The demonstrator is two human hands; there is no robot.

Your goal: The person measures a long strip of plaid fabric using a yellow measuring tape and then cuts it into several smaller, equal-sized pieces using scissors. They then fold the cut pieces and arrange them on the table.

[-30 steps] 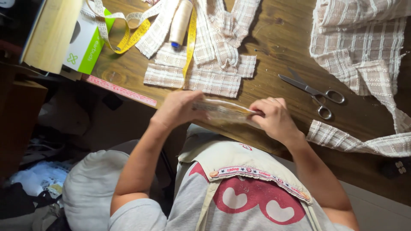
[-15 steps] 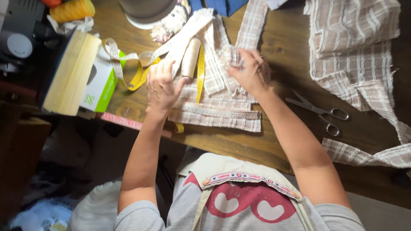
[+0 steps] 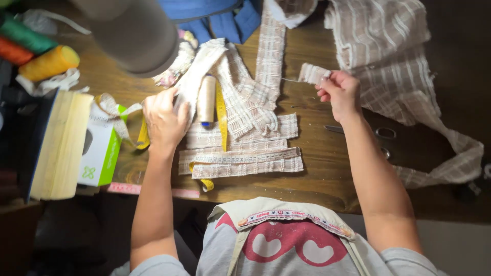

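Your right hand [image 3: 341, 92] pinched a small checked fabric scrap [image 3: 313, 73] between its fingers, held just above the wooden desk [image 3: 317, 168]. Your left hand [image 3: 163, 120] lay on the pile of fabric strips [image 3: 240, 148], fingers apparently closed on a strip's edge beside the thread spool [image 3: 206, 99] and yellow tape measure [image 3: 221, 115].

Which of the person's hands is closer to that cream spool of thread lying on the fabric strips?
Left. The left hand rests on the cloth right beside the cream spool, almost touching it. The right hand is off to the other side, pinching a small fabric scrap.
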